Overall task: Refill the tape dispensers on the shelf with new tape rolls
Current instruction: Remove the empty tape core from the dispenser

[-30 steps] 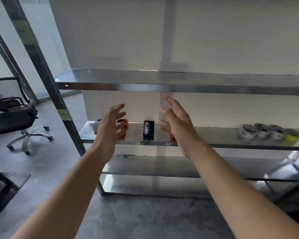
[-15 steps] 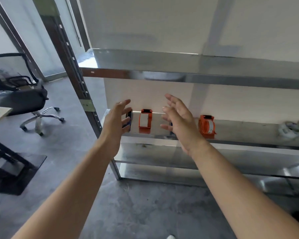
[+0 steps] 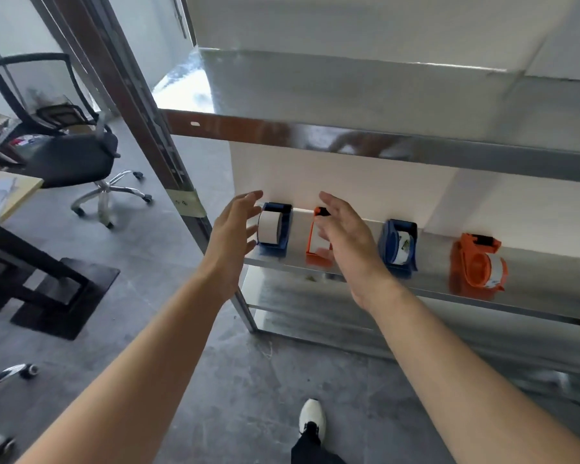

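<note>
Left hand (image 3: 235, 236) and right hand (image 3: 345, 239) hang wide and empty either side of the blue dispenser (image 3: 275, 229) on the shelf (image 3: 429, 286), an orange dispenser (image 3: 314, 257) partly behind the right, so I'd say fetching 1 is the step, needing fingers closed round it.

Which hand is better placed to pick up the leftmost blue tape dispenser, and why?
Left. The left hand is open just beside the leftmost blue dispenser; the right hand is in front of the neighbouring orange dispenser.
</note>
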Demonstrator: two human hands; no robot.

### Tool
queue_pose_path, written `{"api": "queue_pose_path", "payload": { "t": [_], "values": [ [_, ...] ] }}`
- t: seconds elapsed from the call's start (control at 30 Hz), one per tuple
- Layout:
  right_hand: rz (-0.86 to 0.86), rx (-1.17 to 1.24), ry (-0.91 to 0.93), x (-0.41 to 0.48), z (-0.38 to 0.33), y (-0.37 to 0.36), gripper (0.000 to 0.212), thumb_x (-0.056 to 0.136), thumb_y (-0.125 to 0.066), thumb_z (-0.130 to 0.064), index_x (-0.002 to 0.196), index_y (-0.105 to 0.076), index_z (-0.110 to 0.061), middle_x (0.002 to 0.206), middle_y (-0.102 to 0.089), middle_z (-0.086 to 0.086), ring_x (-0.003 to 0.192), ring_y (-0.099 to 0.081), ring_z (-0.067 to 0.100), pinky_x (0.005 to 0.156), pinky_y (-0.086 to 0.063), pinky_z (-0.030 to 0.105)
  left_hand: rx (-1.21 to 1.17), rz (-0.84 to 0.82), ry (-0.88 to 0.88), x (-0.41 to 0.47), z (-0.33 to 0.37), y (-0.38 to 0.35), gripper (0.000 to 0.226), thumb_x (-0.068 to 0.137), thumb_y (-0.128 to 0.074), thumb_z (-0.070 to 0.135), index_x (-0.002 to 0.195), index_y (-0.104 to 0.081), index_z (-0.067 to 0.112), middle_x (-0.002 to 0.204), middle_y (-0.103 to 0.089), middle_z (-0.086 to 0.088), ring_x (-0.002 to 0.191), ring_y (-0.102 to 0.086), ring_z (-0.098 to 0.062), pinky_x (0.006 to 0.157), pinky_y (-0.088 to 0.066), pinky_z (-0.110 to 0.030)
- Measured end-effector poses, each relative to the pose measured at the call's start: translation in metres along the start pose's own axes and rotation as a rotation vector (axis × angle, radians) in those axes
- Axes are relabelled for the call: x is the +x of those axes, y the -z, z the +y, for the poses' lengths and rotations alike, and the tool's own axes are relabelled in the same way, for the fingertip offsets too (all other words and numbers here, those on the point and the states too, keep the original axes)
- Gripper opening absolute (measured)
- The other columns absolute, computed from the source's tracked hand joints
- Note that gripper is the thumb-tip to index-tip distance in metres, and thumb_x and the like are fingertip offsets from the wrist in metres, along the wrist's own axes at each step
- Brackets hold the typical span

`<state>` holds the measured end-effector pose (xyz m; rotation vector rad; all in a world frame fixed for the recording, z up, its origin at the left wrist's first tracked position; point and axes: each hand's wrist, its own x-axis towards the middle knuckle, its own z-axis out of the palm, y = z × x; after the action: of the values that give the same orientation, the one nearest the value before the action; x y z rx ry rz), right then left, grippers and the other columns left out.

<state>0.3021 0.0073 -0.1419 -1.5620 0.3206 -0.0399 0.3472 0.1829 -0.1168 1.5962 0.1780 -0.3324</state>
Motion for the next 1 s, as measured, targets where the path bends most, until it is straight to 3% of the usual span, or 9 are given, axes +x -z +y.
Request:
{"api": "queue_pose_path", "payload": {
  "t": [0.13, 0.23, 0.37, 0.43, 0.5, 0.67, 0.83, 0.93, 1.0],
  "values": [
    [-0.015, -0.038, -0.049, 0.038, 0.012, -0.013, 0.04, 0.104, -0.053, -0.037, 0.142, -0.052, -0.05, 0.151, -0.044, -0.014, 0.13, -0.053, 0.011, 0.09, -0.054, 0.029, -0.015, 0.05, 0.026, 0.041, -0.014, 0.012, 0.04, 0.109, -0.042, 0.046, 0.141, -0.064, 0.035, 0.147, -0.06, 0.003, 0.14, -0.054, -0.031, 0.123, -0.039, -0.052],
    [-0.017, -0.03, -0.086, 0.059, 0.019, -0.022, 0.043, 0.104, -0.054, -0.029, 0.145, -0.051, -0.042, 0.148, -0.044, -0.014, 0.136, -0.049, 0.014, 0.101, -0.055, 0.039, -0.018, 0.048, 0.072, 0.062, -0.015, 0.017, 0.042, 0.106, -0.046, 0.049, 0.141, -0.064, 0.035, 0.148, -0.06, 0.003, 0.141, -0.053, -0.03, 0.123, -0.038, -0.051],
    [0.013, -0.036, -0.153, 0.081, 0.031, -0.038, 0.045, 0.102, -0.055, -0.022, 0.145, -0.053, -0.038, 0.128, -0.048, -0.024, 0.129, -0.051, 0.009, 0.103, -0.055, 0.042, -0.023, 0.034, 0.153, 0.084, -0.01, 0.019, 0.073, 0.075, -0.054, 0.058, 0.142, -0.064, 0.031, 0.146, -0.061, 0.003, 0.138, -0.054, -0.027, 0.122, -0.039, -0.048],
    [0.019, -0.042, -0.184, 0.091, 0.038, -0.048, 0.047, 0.101, -0.055, -0.021, 0.145, -0.053, -0.037, 0.121, -0.047, -0.031, 0.12, -0.051, -0.001, 0.105, -0.053, 0.042, -0.015, -0.001, 0.166, 0.098, -0.013, 0.021, 0.067, 0.08, -0.054, 0.057, 0.141, -0.065, 0.032, 0.149, -0.059, 0.003, 0.139, -0.053, -0.027, 0.123, -0.037, -0.048],
    [0.039, -0.053, -0.213, 0.099, 0.044, -0.058, 0.048, 0.101, -0.055, -0.019, 0.145, -0.052, -0.037, 0.119, -0.047, -0.032, 0.117, -0.05, -0.003, 0.108, -0.05, 0.044, 0.004, -0.033, 0.151, 0.115, -0.022, 0.024, 0.048, 0.098, -0.053, 0.051, 0.142, -0.064, 0.034, 0.152, -0.056, 0.004, 0.142, -0.05, -0.026, 0.124, -0.035, -0.049],
    [0.165, -0.041, -0.295, 0.117, 0.063, -0.083, 0.053, 0.096, -0.054, -0.015, 0.144, -0.053, -0.038, 0.117, -0.051, -0.029, 0.119, -0.052, 0.002, 0.111, -0.048, 0.046, 0.055, -0.114, 0.153, 0.158, -0.041, 0.032, 0.032, 0.109, -0.044, 0.037, 0.133, -0.066, 0.038, 0.118, -0.06, 0.028, 0.136, -0.05, -0.014, 0.122, -0.036, -0.04],
    [0.276, -0.016, -0.372, 0.129, 0.086, -0.099, 0.061, 0.093, -0.055, -0.017, 0.15, -0.046, -0.038, 0.157, -0.042, -0.008, 0.143, -0.041, 0.017, 0.117, -0.041, 0.051, 0.076, -0.217, 0.176, 0.186, -0.053, 0.033, 0.031, 0.111, -0.042, 0.033, 0.134, -0.063, 0.034, 0.107, -0.053, 0.033, 0.125, -0.05, -0.01, 0.112, -0.037, -0.031],
    [0.316, 0.031, -0.426, 0.132, 0.095, -0.106, 0.063, 0.094, -0.056, -0.015, 0.153, -0.044, -0.033, 0.163, -0.038, -0.001, 0.147, -0.038, 0.019, 0.119, -0.038, 0.051, 0.116, -0.277, 0.144, 0.192, -0.056, 0.035, 0.037, 0.112, -0.039, 0.03, 0.141, -0.062, 0.03, 0.106, -0.053, 0.034, 0.106, -0.055, 0.005, 0.093, -0.043, -0.016],
    [0.334, 0.037, -0.451, 0.137, 0.099, -0.109, 0.061, 0.095, -0.056, -0.016, 0.153, -0.044, -0.032, 0.162, -0.039, -0.001, 0.147, -0.039, 0.02, 0.119, -0.038, 0.052, 0.153, -0.314, 0.107, 0.195, -0.058, 0.037, 0.039, 0.112, -0.039, 0.03, 0.144, -0.061, 0.028, 0.116, -0.059, 0.027, 0.103, -0.052, 0.01, 0.085, -0.039, -0.014]
  ]
}}
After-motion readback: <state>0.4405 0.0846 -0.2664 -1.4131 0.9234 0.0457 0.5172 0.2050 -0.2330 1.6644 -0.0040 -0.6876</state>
